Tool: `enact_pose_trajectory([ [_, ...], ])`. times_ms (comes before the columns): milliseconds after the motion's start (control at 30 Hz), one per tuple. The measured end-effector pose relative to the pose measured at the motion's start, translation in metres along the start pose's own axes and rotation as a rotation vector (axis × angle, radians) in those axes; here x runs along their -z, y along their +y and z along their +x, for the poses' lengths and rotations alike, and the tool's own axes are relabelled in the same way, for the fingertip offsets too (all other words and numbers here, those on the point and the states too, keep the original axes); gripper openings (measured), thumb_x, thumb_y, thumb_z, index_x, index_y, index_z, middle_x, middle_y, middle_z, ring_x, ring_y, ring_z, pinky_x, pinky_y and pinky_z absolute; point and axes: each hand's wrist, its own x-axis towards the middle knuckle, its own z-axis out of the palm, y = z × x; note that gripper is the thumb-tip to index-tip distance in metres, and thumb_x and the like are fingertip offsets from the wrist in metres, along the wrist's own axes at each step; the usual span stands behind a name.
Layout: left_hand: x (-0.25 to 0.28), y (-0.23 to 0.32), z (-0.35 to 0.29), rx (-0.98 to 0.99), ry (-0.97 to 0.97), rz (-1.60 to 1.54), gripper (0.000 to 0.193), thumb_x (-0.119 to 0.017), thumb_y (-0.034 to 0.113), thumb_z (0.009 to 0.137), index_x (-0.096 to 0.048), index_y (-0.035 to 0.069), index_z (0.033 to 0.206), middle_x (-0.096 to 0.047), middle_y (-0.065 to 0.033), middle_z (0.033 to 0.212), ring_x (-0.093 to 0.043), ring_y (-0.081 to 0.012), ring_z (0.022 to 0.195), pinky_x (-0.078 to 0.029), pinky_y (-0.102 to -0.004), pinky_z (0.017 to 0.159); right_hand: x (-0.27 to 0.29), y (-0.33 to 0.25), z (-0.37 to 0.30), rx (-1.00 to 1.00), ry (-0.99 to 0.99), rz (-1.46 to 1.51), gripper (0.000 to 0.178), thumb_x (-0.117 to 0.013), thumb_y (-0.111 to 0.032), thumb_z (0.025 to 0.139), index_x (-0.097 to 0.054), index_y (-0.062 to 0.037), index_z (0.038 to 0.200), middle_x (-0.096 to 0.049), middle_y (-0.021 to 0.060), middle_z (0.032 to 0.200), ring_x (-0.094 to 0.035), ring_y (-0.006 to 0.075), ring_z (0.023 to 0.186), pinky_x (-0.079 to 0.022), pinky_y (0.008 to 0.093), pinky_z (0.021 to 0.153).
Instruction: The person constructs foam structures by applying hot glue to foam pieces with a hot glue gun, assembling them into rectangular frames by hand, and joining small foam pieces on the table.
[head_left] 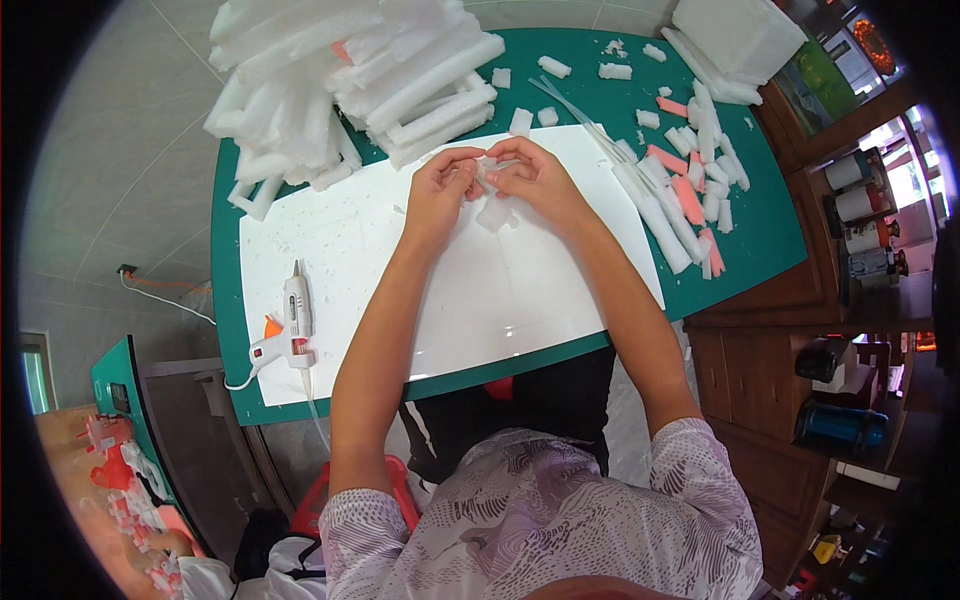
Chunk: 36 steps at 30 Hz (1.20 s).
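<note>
My left hand (445, 190) and my right hand (537, 182) meet over the far part of a glossy white board (500, 310). Both are closed, with thumbs and fingertips pinched together. Between them is something small and pale, mostly hidden by the fingers; its kind does not show. Just below the fingers, a greyish patch (497, 214) marks the board, perhaps a reflection. A white hot glue gun (297, 315) with an orange trigger lies at the board's left side, its nozzle pointing away from me.
White foam strips (420, 105) are piled high at the far left of the green table (755, 235). Cut white and pink foam pieces (688, 200) lie at the right, beside long foam sticks (650, 215). A thick white foam block (738, 45) stands far right. Wooden shelves (770, 400) flank the table.
</note>
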Motion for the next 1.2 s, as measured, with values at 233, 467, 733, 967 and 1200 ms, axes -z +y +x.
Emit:
enact_pose_trajectory([
  [233,0.001,-0.003,0.000,-0.044,-0.019,-0.036,0.018,-0.055,0.009,0.095,-0.063,0.000,0.109,-0.065,-0.0063,0.092,-0.057,-0.0113,0.077,-0.047,-0.0247,0.072,-0.003,0.000,0.000,0.086,0.018,-0.099,0.021,-0.066,-0.012,0.087,-0.062,-0.0032,0.105,-0.060,0.0050,0.106,-0.062,0.0119,0.086,-0.051,0.0260,0.073],
  [467,-0.001,0.004,0.001,0.044,-0.040,-0.176,0.025,-0.049,0.012,0.097,-0.060,-0.003,0.112,-0.064,-0.0105,0.099,-0.055,-0.0163,0.083,-0.044,-0.0276,0.080,0.002,0.003,0.002,0.085,0.061,-0.065,0.019,-0.062,-0.012,0.090,-0.063,-0.0023,0.106,-0.065,0.0061,0.101,-0.064,0.0126,0.091,-0.052,0.0262,0.073],
  [733,-0.002,0.005,-0.001,0.044,-0.065,-0.087,0.038,-0.051,0.000,0.084,-0.055,-0.003,0.121,-0.065,-0.0116,0.104,-0.059,-0.0162,0.086,-0.046,-0.0269,0.083,0.001,0.002,0.003,0.080,0.146,-0.075,0.017,-0.060,-0.005,0.089,-0.063,0.0008,0.104,-0.064,0.0051,0.097,-0.061,0.0103,0.082,-0.050,0.0243,0.072],
  [967,-0.004,0.008,-0.003,0.017,-0.050,-0.073,0.035,-0.061,-0.007,0.084,-0.054,-0.002,0.117,-0.066,-0.0142,0.107,-0.066,-0.0174,0.095,-0.051,-0.0259,0.087,0.001,0.004,0.004,0.102,0.180,-0.075,0.016,-0.064,-0.006,0.088,-0.065,0.0003,0.103,-0.063,0.0052,0.102,-0.061,0.0106,0.083,-0.051,0.0241,0.069],
  [1200,-0.004,0.006,-0.003,0.023,-0.026,-0.043,0.030,-0.065,-0.005,0.085,-0.054,-0.003,0.113,-0.068,-0.0163,0.106,-0.068,-0.0172,0.095,-0.052,-0.0234,0.084,-0.004,0.001,0.002,0.263,0.309,-0.331,0.013,-0.065,-0.004,0.087,-0.067,-0.0012,0.099,-0.058,0.0065,0.107,-0.060,0.0123,0.089,-0.053,0.0233,0.066],
])
